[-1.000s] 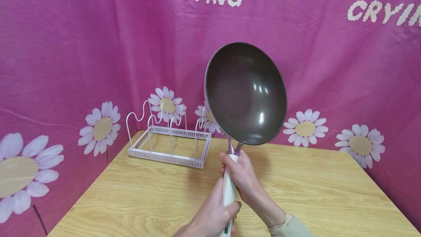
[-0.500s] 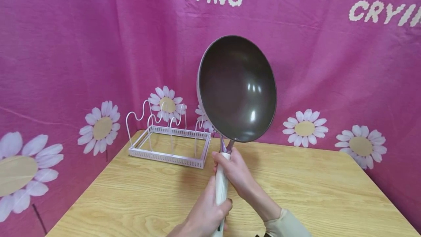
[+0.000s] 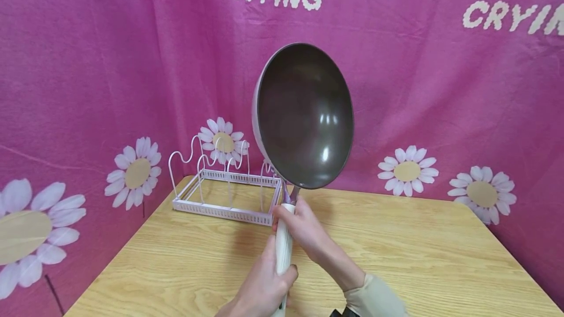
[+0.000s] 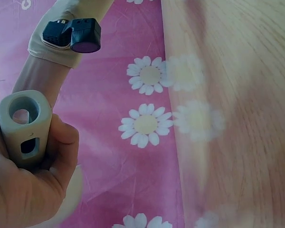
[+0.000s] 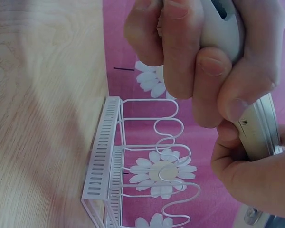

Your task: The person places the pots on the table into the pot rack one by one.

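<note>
A deep frying pan (image 3: 304, 116) with a dark inside and pale outer wall is held up above the table, its bowl tilted toward the head camera. My left hand (image 3: 263, 283) grips the lower part of the white handle (image 3: 284, 246). Higher up, close to the metal neck, my right hand (image 3: 304, 229) grips the same handle. In the left wrist view the handle's hollow end (image 4: 26, 126) shows inside the curled left hand (image 4: 33, 185). Both hands (image 5: 213, 71) appear around the handle in the right wrist view.
A white wire rack (image 3: 222, 214) with curved dividers stands at the back left of the wooden table (image 3: 418, 248), left of the pan. A pink cloth (image 3: 410, 87) with daisies hangs behind and along the left side.
Both hands have carried the pan to the left and slightly upward, nearer the rack. Its bowl has turned a little, so more of its outer left side shows. The rack stays put.
</note>
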Motion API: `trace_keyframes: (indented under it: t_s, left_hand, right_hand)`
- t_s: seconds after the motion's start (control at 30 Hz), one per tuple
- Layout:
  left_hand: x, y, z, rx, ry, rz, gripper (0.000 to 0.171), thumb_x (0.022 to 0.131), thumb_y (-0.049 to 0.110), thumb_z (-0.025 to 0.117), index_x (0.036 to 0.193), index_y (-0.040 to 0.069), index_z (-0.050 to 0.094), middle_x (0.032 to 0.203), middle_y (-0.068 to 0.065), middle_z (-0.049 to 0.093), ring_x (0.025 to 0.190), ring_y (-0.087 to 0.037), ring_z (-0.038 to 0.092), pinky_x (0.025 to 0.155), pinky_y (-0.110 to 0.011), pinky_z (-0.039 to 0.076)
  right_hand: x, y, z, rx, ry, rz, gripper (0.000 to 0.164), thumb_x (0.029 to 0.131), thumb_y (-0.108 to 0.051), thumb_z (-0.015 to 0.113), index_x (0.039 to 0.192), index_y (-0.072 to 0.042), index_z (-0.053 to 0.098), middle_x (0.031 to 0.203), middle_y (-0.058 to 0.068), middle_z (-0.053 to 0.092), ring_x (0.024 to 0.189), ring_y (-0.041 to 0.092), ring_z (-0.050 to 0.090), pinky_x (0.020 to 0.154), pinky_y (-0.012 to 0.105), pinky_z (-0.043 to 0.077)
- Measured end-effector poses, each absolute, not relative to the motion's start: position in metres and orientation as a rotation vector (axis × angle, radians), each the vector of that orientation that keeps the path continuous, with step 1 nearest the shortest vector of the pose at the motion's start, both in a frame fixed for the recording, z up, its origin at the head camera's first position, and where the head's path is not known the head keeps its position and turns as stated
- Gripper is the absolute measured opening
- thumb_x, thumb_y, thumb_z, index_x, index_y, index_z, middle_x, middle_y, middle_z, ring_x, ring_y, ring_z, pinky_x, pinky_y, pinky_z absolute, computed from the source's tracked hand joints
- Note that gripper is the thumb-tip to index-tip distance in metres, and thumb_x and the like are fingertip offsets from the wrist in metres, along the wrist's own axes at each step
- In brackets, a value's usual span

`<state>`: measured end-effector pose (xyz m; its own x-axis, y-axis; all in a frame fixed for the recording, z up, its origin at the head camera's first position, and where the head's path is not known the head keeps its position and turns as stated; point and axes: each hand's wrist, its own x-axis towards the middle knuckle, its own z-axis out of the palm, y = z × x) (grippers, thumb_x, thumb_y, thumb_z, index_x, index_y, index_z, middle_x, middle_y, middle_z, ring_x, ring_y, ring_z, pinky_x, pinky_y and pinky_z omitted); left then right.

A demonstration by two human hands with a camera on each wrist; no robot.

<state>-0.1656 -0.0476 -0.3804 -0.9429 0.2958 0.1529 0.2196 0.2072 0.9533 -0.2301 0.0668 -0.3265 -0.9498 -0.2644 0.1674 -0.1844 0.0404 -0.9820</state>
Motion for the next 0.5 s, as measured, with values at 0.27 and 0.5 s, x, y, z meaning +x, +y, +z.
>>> trace_keyframes:
  t_s: [0.27,0.5]
  left_hand:
    - [-0.163,-0.055,-0.377,0.523,2.493,1.853,0.065,0.087,0.006,0.057,0.145,0.002,0.029,0.082,-0.011,0.054,0.046,-0.013,0.056,0.040,-0.031,0.052]
    - [-0.161,-0.059,-0.372,0.503,2.562,1.856,0.045,0.088,0.006,0.057,0.128,-0.001,0.038,0.078,-0.010,0.056,0.043,-0.012,0.055,0.039,-0.031,0.052]
  right_hand:
    - [-0.231,0.058,-0.324,-0.512,2.214,-2.091,0.012,0.091,-0.009,0.058,0.095,-0.003,0.050,0.068,0.001,0.056,0.063,0.010,0.055,0.057,0.021,0.046]
    - [-0.231,0.051,-0.318,-0.553,2.240,-2.048,0.018,0.092,-0.012,0.059,0.102,-0.004,0.047,0.070,0.001,0.057,0.064,0.010,0.056,0.058,0.022,0.045]
